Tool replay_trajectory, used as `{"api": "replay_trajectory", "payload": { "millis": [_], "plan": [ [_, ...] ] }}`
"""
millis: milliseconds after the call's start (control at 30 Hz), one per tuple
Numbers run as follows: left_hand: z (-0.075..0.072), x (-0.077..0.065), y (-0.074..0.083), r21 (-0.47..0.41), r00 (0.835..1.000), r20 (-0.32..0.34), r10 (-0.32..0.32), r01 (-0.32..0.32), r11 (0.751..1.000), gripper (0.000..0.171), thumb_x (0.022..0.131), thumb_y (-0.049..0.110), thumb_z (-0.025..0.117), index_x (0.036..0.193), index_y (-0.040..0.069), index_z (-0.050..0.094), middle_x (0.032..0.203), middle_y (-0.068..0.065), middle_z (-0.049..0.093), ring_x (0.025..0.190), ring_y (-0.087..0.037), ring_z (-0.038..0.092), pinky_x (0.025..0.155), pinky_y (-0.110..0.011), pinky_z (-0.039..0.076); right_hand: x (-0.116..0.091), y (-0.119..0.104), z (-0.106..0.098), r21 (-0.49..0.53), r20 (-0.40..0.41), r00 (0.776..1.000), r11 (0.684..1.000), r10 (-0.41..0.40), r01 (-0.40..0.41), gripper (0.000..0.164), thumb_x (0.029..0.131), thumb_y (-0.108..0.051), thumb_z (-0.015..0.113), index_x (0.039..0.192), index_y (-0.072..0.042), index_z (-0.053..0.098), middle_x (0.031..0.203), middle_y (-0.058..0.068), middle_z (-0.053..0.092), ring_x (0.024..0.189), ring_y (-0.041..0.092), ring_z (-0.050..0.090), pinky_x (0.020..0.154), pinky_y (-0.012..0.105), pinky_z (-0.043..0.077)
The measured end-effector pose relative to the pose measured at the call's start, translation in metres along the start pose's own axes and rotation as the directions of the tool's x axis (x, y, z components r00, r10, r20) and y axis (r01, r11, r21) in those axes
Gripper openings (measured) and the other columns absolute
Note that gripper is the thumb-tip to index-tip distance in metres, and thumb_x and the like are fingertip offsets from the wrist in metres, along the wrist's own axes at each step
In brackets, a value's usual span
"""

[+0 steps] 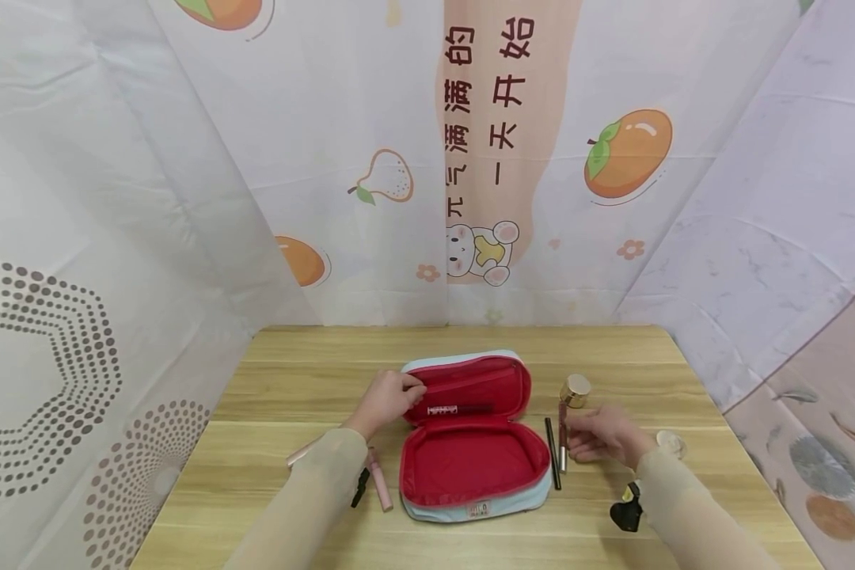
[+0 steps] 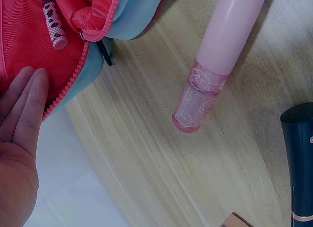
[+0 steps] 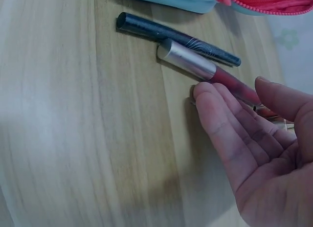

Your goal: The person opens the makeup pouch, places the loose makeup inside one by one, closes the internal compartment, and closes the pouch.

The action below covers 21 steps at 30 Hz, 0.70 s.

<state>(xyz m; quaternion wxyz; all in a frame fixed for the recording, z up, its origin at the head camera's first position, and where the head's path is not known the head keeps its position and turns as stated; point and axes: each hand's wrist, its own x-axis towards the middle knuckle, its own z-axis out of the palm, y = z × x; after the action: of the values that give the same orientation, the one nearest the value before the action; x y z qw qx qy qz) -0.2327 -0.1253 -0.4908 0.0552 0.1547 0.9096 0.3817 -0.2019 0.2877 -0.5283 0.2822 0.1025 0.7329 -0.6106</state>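
A light-blue cosmetic pouch [image 1: 520,499] lies unzipped, its red lining showing and its lid laid back. At the lid's left edge, my left hand [image 1: 390,396] rests its fairly straight fingers [image 2: 32,104] on the red mesh; its thumb is hidden in the left wrist view. Inside the mesh sits a slim tube with a patterned end [image 2: 53,24]. To the pouch's right, my right hand [image 1: 606,431] is at a lip gloss tube [image 3: 188,60] with a silver cap and dark red body. Thumb and fingers are spread around its far part, without a clear grip. Beside it lies a black pen-like stick [image 3: 146,29].
A gold-lidded jar [image 1: 576,386] stands beyond the right hand. A clear round item [image 1: 671,445] and a black item with a yellow part [image 1: 625,513] lie near the right sleeve. Left of the pouch are a pink tube [image 1: 381,483] and a black item [image 1: 360,487].
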Motion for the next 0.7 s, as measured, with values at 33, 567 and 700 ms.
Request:
{"api": "replay_trajectory", "payload": {
  "millis": [33,567,700],
  "plan": [
    [0.0001,0.0001,-0.0001,0.0,1.0,0.002,-0.001,0.001,1.0,0.02,0.102,0.018,0.065,0.1,0.005,0.08,0.079,-0.001,0.072,0.06,-0.007,0.055,0.057,-0.025,0.051,0.0002,0.0003,0.0004,0.006,0.004,1.0,1.0,0.006,-0.006,0.033,0.104,-0.017,0.059,0.103,0.015,0.067,0.081,0.017,0.073,0.07,0.023,0.075,0.07,0.038,0.064],
    [-0.0004,-0.0003,0.0012,0.014,1.0,0.007,-0.011,0.011,1.0,0.019,0.102,0.018,0.065,0.101,0.006,0.08,0.078,0.003,0.071,0.06,-0.007,0.056,0.058,-0.025,0.052,0.0057,0.0035,0.0057,-0.017,-0.037,0.998,0.999,0.043,-0.043,0.032,0.101,-0.02,0.066,0.095,0.012,0.07,0.072,0.012,0.073,0.063,0.017,0.073,0.065,0.034,0.063],
    [-0.0005,-0.0006,0.0004,0.015,1.0,0.006,0.003,-0.003,1.0,0.019,0.102,0.017,0.065,0.1,0.006,0.08,0.078,0.002,0.071,0.06,-0.007,0.056,0.057,-0.025,0.052,0.007,0.0027,0.0085,-0.059,-0.064,0.997,0.997,0.045,-0.049,0.033,0.1,-0.019,0.067,0.094,0.013,0.07,0.068,0.011,0.071,0.059,0.016,0.071,0.061,0.033,0.063]
  ]
}}
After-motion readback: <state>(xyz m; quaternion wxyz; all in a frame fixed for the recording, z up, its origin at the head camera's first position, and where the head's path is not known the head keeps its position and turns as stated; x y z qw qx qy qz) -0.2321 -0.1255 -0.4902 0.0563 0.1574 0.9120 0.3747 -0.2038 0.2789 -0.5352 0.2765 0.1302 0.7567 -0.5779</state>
